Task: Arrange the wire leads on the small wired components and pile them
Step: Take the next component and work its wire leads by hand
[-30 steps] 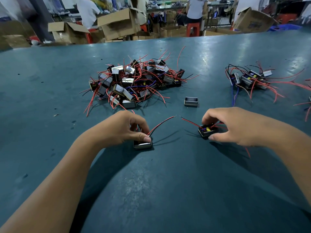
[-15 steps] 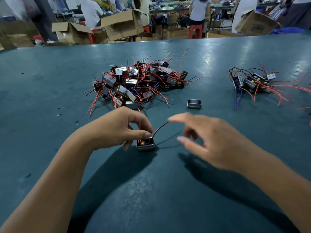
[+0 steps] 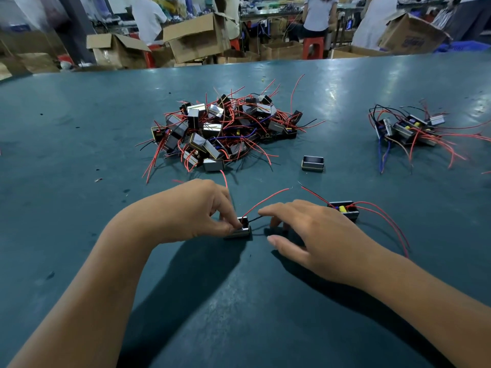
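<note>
My left hand (image 3: 196, 211) pinches a small metal-cased component (image 3: 240, 231) against the green table near the centre. A red lead (image 3: 265, 199) and a short black lead rise from it toward the right. My right hand (image 3: 308, 235) hovers just right of it with fingers loosely spread and the index fingertip at the black lead. A second component (image 3: 345, 209) with a yellow part and long red leads lies on the table behind my right hand, not touched. A large tangled pile of components (image 3: 225, 131) sits farther back.
A smaller pile of wired components (image 3: 409, 128) lies at the right. One lone case without leads (image 3: 313, 163) stands between the piles. Beyond the table's far edge (image 3: 239, 65) are cardboard boxes (image 3: 196, 38) and seated people.
My right hand let go of the second component, left it on the table, and swung left to the component my left hand holds. The left hand stayed in place.
</note>
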Motion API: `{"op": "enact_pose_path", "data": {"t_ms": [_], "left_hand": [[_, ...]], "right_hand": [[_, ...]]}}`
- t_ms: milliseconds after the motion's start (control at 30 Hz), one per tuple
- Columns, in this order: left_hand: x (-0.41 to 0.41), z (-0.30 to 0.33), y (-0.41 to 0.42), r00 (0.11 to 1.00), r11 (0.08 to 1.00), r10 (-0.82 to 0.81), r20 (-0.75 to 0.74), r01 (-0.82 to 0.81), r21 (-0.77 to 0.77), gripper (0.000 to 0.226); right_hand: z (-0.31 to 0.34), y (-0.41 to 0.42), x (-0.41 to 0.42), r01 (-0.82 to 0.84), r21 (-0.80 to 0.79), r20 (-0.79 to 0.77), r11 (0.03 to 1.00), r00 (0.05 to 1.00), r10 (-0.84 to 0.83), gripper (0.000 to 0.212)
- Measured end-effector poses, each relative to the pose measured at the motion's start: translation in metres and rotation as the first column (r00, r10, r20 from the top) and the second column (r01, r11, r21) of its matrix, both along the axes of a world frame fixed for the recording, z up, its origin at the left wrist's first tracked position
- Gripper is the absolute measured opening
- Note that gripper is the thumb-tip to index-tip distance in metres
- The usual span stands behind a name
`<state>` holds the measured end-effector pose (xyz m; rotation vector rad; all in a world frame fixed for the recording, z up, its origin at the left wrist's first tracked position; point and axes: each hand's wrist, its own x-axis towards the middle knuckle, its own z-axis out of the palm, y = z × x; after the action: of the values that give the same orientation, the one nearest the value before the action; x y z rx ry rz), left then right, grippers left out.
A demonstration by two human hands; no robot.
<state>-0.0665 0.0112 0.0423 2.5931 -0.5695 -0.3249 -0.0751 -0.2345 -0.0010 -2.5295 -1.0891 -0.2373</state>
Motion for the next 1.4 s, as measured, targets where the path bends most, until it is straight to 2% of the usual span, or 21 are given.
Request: {"op": "enact_pose_path", "data": {"t_ms": [233, 367, 433, 533, 600, 733, 833, 1167, 1400], "left_hand": [[-0.004, 0.004, 0.002, 0.999, 0.997, -0.01, 0.048, 0.006, 0.082, 0.011], [-0.006, 0.001, -0.003, 0.998, 0.992, 0.047, 0.044, -0.051, 0.114, 0.008], [-0.006, 0.0, -0.006, 0.996, 0.983, 0.062, 0.059, -0.071, 0.168, 0.008], [-0.007, 0.0, -0.007, 0.994, 0.97, 0.07, 0.089, -0.088, 0.226, 0.009], [-0.008, 0.0, -0.008, 0.993, 0.968, 0.048, 0.105, -0.072, 0.24, 0.01], [-0.011, 0.0, -0.013, 0.988, 0.958, -0.045, 0.15, 0.0, 0.287, 0.013], [-0.012, 0.001, -0.015, 0.986, 0.957, -0.046, 0.161, -0.002, 0.289, 0.014], [-0.013, 0.004, -0.016, 0.984, 0.96, -0.055, 0.172, 0.005, 0.279, 0.017], [-0.012, 0.0, -0.014, 0.979, 0.956, -0.065, 0.195, 0.005, 0.293, 0.019]], "right_hand": [[-0.002, -0.002, 0.001, -0.002, -0.006, -0.004, 1.0, 1.0, 0.002, 0.038], [0.0, -0.001, -0.001, -0.008, -0.02, -0.022, 1.0, 1.0, 0.008, 0.038], [0.004, -0.005, 0.002, 0.006, 0.032, -0.031, 0.999, 1.0, -0.005, 0.034], [0.016, -0.023, 0.017, 0.126, 0.262, 0.0, 0.957, 0.991, -0.13, 0.023], [0.025, -0.039, 0.028, 0.213, 0.358, 0.034, 0.909, 0.97, -0.241, 0.017], [0.032, -0.064, 0.042, 0.33, 0.376, 0.065, 0.866, 0.923, -0.38, 0.015], [0.034, -0.07, 0.047, 0.35, 0.377, 0.07, 0.857, 0.912, -0.404, 0.013], [0.034, -0.071, 0.046, 0.366, 0.314, 0.07, 0.876, 0.911, -0.406, 0.008], [0.035, -0.082, 0.051, 0.364, -0.016, -0.092, 0.931, 0.927, -0.364, 0.01]]}}
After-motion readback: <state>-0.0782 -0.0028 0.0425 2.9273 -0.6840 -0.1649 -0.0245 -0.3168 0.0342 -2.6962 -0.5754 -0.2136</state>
